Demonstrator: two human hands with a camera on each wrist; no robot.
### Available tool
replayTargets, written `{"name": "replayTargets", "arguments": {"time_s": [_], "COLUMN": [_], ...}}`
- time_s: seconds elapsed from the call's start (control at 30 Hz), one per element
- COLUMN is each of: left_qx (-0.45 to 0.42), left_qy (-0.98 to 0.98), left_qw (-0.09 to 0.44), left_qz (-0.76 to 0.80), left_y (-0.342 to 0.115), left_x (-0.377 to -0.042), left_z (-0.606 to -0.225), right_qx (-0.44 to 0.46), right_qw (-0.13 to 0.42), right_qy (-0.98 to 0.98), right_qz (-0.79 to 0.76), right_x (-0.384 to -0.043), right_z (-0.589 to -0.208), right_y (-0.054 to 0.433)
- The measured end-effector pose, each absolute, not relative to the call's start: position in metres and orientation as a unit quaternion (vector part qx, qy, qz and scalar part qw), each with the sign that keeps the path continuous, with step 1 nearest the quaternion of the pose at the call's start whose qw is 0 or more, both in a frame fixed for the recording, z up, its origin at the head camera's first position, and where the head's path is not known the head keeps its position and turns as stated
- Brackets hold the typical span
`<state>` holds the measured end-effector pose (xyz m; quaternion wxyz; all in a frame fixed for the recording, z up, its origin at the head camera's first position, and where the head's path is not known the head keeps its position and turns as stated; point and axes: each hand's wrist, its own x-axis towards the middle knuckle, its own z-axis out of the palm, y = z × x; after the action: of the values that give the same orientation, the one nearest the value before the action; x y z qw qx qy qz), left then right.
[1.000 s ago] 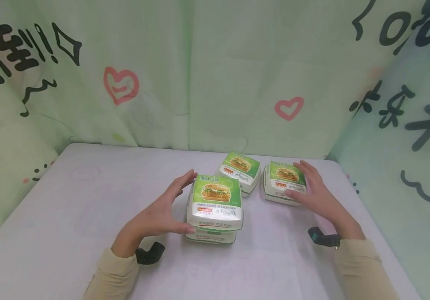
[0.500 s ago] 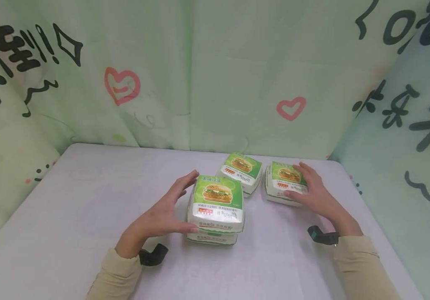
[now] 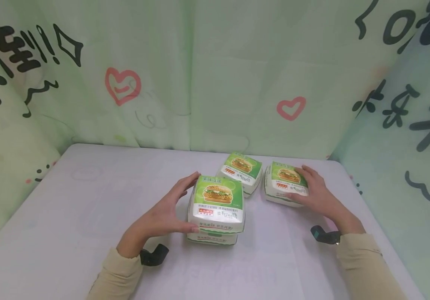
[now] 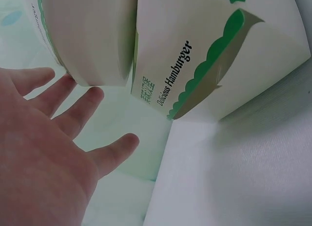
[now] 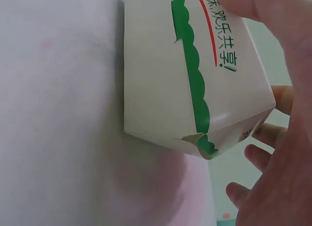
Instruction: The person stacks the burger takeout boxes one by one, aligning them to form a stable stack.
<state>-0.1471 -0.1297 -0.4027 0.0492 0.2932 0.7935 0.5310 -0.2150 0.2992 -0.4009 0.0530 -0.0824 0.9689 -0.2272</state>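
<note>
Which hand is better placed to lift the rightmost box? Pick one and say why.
Right, most likely: the right hand has its thumb at the front of the rightmost box and fingers toward its far side, while the left hand is at the stack's left side.

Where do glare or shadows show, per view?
Head: bright sheen on the upper hamburger box; left wrist: shading on the white tabletop beside the lower hamburger box; right wrist: soft shadow on that tabletop beside the rightmost hamburger box.
</note>
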Motion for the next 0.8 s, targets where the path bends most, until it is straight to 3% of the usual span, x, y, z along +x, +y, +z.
{"name": "replayTargets", "arguments": {"time_s": [0.8], "left_qx": [0.285], "left_qy": [0.799], "left_qw": [0.049], "left_qz": [0.528], "left_y": [-0.129], "left_x": [-0.146], "left_z": [-0.402], "right_qx": [-0.053], "right_qw": [0.006], "right_qy": [0.962], "right_qz": [-0.266], "right_x": [-0.196], "right_z": [-0.391], "right_y": [0.303]}}
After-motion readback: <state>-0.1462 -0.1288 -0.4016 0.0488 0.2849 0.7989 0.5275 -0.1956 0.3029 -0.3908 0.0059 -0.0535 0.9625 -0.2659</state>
